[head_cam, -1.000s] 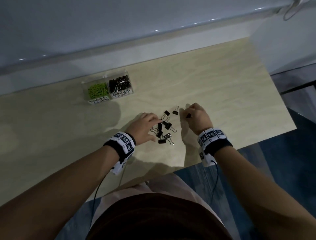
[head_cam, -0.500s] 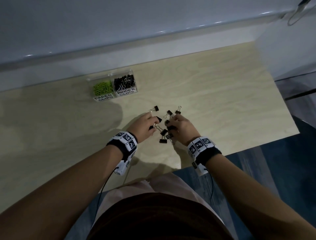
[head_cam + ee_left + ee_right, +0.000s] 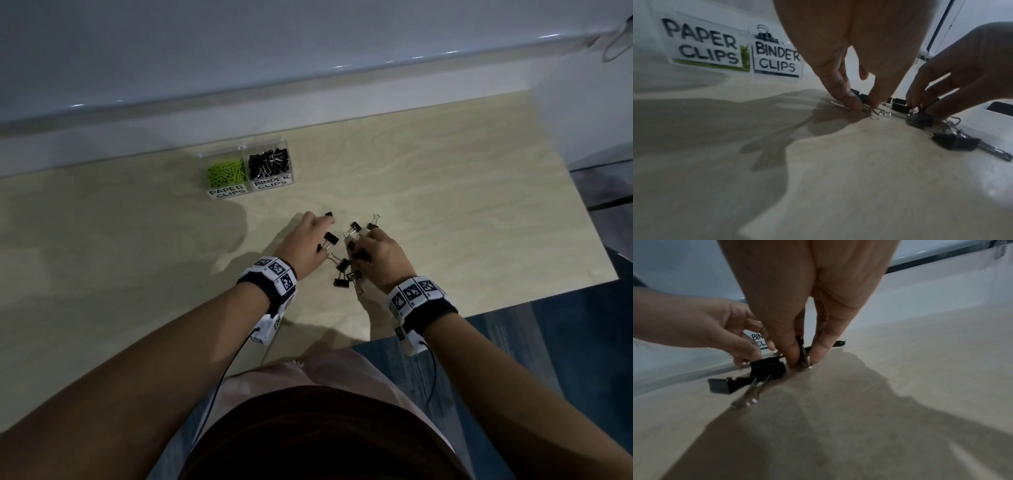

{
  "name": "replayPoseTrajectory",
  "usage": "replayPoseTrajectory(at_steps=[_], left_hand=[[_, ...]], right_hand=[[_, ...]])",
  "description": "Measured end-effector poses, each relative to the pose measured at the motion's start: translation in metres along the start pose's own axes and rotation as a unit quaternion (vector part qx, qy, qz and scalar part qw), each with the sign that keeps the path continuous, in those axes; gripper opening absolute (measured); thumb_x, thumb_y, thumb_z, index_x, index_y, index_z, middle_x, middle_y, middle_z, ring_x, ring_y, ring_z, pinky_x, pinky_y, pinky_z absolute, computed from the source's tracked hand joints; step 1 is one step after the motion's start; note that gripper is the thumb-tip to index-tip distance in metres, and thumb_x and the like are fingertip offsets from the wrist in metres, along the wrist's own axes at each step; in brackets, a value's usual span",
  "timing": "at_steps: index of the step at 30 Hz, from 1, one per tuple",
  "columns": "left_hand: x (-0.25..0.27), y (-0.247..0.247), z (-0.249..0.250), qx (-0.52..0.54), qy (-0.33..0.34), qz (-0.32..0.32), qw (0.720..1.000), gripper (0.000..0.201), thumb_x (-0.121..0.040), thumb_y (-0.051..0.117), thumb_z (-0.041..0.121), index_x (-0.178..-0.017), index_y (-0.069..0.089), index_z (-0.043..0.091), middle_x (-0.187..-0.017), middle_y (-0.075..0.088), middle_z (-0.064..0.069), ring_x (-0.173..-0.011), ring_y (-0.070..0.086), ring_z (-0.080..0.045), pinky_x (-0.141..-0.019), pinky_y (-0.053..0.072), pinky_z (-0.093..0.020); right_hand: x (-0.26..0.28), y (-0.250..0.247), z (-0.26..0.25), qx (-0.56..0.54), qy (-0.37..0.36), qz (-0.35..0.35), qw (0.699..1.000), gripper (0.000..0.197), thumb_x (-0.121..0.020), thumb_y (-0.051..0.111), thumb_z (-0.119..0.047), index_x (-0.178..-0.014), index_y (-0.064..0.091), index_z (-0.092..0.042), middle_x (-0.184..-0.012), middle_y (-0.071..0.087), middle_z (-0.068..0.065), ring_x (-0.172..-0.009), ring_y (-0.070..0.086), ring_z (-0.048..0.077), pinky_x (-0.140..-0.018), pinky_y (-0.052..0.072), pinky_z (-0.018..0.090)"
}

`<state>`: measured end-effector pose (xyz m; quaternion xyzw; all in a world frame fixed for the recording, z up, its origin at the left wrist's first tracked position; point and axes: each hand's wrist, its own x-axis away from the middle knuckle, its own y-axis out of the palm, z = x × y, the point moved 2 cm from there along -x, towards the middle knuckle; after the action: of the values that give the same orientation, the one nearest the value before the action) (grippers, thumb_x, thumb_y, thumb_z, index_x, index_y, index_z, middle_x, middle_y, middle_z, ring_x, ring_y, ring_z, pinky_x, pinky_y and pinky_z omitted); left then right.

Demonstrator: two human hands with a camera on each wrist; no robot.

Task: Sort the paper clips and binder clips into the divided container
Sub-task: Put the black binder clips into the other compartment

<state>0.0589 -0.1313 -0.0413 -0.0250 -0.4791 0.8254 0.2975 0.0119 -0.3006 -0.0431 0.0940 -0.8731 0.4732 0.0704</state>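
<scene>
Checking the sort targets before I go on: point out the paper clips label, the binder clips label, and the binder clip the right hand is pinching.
paper clips label (image 3: 705,43): left wrist view, middle of the lettering.
binder clips label (image 3: 777,59): left wrist view, middle of the lettering.
binder clip (image 3: 803,352): right wrist view, part showing between thumb and finger.

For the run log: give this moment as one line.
stage: gathering loose binder clips | left hand: pinching one | right hand: pinching one | container: both compartments part-filled
</scene>
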Motion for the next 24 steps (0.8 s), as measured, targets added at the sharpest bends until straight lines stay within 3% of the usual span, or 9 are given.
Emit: replayPoseTrajectory(at_steps=[3,6,8,11,15,19,21,24], left_hand=[[-0.011,0.000,0.007,-0.048,0.016,-0.028,0.998,0.047,-0.087,0.058,0.017,-0.133,0.047,0.019,-0.117,0.044,-0.005,-0.099,0.050,-0.020,-0.072,0.034,-0.022],[-0.016,0.001,0.013,-0.073,0.016,-0.038,0.996,0.025,-0.089,0.055,0.014,-0.114,0.060,0.013,-0.111,0.048,-0.007,-0.095,0.053,-0.025,-0.073,0.040,-0.029],[-0.017,0.000,0.014,-0.079,0.007,-0.031,0.996,0.016,-0.088,0.054,0.010,-0.102,0.061,0.009,-0.109,0.050,-0.008,-0.093,0.054,-0.026,-0.075,0.043,-0.032],[-0.017,-0.002,0.010,-0.065,-0.008,-0.025,0.998,0.013,-0.085,0.056,0.007,-0.097,0.059,0.007,-0.106,0.053,-0.009,-0.091,0.055,-0.026,-0.075,0.044,-0.033],[-0.013,-0.010,-0.003,-0.004,-0.034,-0.023,0.999,0.014,-0.080,0.061,0.008,-0.093,0.057,0.008,-0.098,0.056,-0.008,-0.089,0.055,-0.026,-0.074,0.043,-0.033],[-0.010,-0.044,-0.020,0.100,-0.073,0.058,0.991,0.013,-0.079,0.065,0.010,-0.091,0.060,0.009,-0.092,0.061,-0.007,-0.082,0.059,-0.022,-0.078,0.052,-0.037],[-0.016,-0.073,-0.032,0.125,-0.083,0.117,0.982,0.013,-0.079,0.067,0.008,-0.091,0.061,0.008,-0.091,0.065,-0.008,-0.081,0.062,-0.021,-0.077,0.054,-0.038],[-0.034,-0.115,-0.055,0.127,-0.111,0.203,0.965,0.015,-0.077,0.069,0.008,-0.090,0.062,0.007,-0.091,0.067,-0.011,-0.082,0.063,-0.024,-0.077,0.055,-0.040]], right_hand=[[-0.001,-0.002,-0.004,0.011,-0.005,-0.012,1.000,0.015,-0.074,0.068,-0.005,-0.089,0.065,-0.005,-0.089,0.058,0.013,-0.073,0.059,0.033,-0.063,0.052,0.040],[-0.006,-0.002,-0.004,0.017,0.017,-0.043,0.999,0.019,-0.075,0.065,-0.004,-0.093,0.063,-0.006,-0.094,0.055,0.015,-0.078,0.058,0.034,-0.067,0.050,0.038],[-0.008,-0.002,-0.003,0.023,0.035,-0.070,0.997,0.024,-0.074,0.065,-0.005,-0.097,0.062,-0.009,-0.098,0.054,0.016,-0.081,0.057,0.034,-0.070,0.051,0.039],[-0.013,-0.006,-0.004,0.028,0.045,-0.106,0.993,0.018,-0.074,0.064,-0.005,-0.092,0.064,-0.007,-0.099,0.053,0.015,-0.083,0.056,0.033,-0.073,0.049,0.035],[-0.025,-0.022,-0.011,0.036,0.052,-0.129,0.990,0.008,-0.076,0.067,-0.005,-0.082,0.070,-0.010,-0.088,0.058,0.003,-0.083,0.058,0.021,-0.074,0.046,0.025],[-0.061,-0.042,-0.034,-0.024,0.062,-0.070,0.995,0.012,-0.073,0.072,-0.006,-0.082,0.070,-0.013,-0.087,0.064,0.006,-0.080,0.061,0.021,-0.077,0.052,0.031],[-0.089,-0.050,-0.055,-0.048,0.031,-0.025,0.998,0.012,-0.073,0.072,-0.005,-0.082,0.070,-0.013,-0.085,0.063,0.002,-0.076,0.057,0.014,-0.072,0.048,0.020],[-0.136,-0.053,-0.098,-0.057,-0.022,0.028,0.998,0.013,-0.073,0.072,-0.006,-0.086,0.071,-0.009,-0.081,0.058,-0.002,-0.072,0.052,0.009,-0.056,0.032,0.003]])
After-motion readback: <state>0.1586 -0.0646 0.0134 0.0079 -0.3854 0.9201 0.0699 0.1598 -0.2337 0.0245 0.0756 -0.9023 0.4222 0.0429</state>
